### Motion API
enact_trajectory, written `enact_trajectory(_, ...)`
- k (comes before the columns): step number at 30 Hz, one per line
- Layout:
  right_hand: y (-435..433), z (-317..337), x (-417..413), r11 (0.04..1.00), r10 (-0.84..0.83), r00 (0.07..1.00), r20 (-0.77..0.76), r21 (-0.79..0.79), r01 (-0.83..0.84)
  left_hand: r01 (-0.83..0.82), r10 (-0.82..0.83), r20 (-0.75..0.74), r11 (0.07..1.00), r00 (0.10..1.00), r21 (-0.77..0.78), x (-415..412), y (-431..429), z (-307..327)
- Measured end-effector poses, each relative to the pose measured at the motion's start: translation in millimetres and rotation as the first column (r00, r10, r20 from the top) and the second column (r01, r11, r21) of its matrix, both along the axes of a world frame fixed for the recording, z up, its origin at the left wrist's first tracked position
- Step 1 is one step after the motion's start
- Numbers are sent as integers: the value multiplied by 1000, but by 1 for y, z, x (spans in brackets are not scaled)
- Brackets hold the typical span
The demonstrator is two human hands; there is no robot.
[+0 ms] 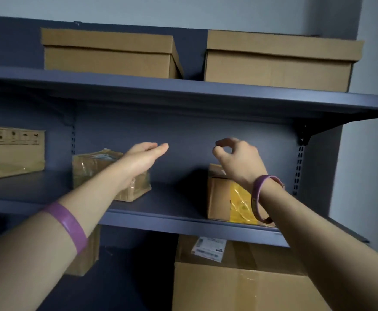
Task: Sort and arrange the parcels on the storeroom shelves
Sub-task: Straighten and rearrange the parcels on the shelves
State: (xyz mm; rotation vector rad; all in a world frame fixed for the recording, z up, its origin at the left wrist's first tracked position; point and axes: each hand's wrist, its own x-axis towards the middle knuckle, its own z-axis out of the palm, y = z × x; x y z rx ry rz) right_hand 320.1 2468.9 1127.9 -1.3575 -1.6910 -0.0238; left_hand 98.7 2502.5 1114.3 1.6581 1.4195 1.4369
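Both arms reach toward the middle shelf [172,198] of a dark blue rack. The left hand [143,157] is held flat in the air, its fingers straight and pressed together, pointing right, and it holds nothing; it hovers in front of the taped parcel [107,173], a small brown box wrapped in clear tape that sits left of centre on that shelf. The right hand [237,160] is raised above the yellow-taped parcel [226,198], which stands at the right end of the same shelf; its fingers are curled, with thumb and forefinger tips nearly meeting, and nothing shows between them, though the hand is a little blurred. Each wrist wears a purple wristband [68,223]. At the far left of the middle shelf lies a printed carton [10,153] with handling symbols. On the top shelf [183,90] two lidded boxes [109,52] stand side by side, apart. Below, a large carton [239,279] with a white label stands at the right, and a small box [87,254] shows behind the left forearm
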Motion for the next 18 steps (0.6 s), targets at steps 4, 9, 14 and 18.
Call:
enact_trajectory(4,17,-6,-77,996,72,997,-1,-54,-72,-31,31,-11,998,999,54,-64,3,-3)
enact_trajectory(9,49,-22,-157,982,100,992,-71,-151,-110,-46,53,-86,996,995,76,-153,26,-3)
enact_trajectory(14,84,-40,-198,976,-31,987,-159,-217,-5,-24,26,-71,999,997,22,-212,58,-14)
enact_trajectory(18,101,-58,-212,932,-107,925,-365,-362,-35,-24,25,11,999,1000,-44,-222,78,-38)
